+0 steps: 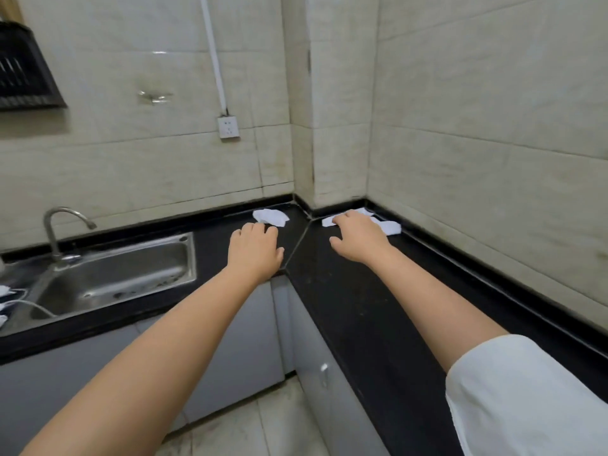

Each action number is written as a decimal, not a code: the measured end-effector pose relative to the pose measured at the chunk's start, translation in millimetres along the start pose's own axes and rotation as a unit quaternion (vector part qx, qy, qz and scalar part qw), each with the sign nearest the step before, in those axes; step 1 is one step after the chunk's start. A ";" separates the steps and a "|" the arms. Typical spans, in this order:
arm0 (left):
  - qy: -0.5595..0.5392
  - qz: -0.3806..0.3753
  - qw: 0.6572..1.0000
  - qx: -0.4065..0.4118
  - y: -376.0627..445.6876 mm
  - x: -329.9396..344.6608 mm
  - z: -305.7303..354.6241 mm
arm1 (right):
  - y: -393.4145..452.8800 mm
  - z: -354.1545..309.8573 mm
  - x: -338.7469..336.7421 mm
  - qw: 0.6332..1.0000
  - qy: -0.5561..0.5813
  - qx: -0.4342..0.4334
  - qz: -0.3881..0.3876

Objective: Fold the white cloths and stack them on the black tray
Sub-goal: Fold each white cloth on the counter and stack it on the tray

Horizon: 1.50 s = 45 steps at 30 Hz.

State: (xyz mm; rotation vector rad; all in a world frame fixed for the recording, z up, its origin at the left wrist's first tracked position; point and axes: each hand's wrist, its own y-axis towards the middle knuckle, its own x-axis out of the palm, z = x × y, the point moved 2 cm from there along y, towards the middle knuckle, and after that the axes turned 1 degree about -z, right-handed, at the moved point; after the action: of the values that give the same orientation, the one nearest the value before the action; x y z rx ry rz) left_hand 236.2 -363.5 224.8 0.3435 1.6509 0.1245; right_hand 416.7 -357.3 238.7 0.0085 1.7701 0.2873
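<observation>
No legible writing; left hand (255,246) flat, fingers relaxed, just short of crumpled white cloth (270,216); right hand (357,236) fingers resting on second cloth (390,227), black desk (345,291) corner.

Two white cloths up in the counter corner, a left cloth (270,216) and a right cloth (385,223). Two hands out: left hand (255,246), right hand (357,236). One sink (115,274), one tap (61,225), one wall socket (228,127).

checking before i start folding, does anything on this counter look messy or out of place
Yes. Both white cloths lie crumpled, not folded, in the far corner of the black counter: the left cloth just beyond the left hand, the right cloth under the right hand. No black tray is in view.
</observation>
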 end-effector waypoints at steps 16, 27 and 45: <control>-0.058 -0.106 0.992 -0.031 277.2 198.8 -199.1 | 341.7 -53.5 183.5 0.995 0.019 0.034 -0.092; -0.137 -0.192 0.972 -0.004 413.1 344.7 -250.8 | 508.5 -37.9 328.3 0.972 0.037 0.111 -0.204; -0.224 -0.241 0.944 -0.001 538.6 474.4 -205.3 | 639.2 21.9 444.4 0.980 0.132 0.010 -0.146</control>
State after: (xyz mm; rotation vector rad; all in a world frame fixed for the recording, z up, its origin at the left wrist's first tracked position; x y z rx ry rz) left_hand 79.1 311.9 -51.7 -0.0442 1.2371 -0.3015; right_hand 243.5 337.9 -66.5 -0.2851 2.0077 0.0592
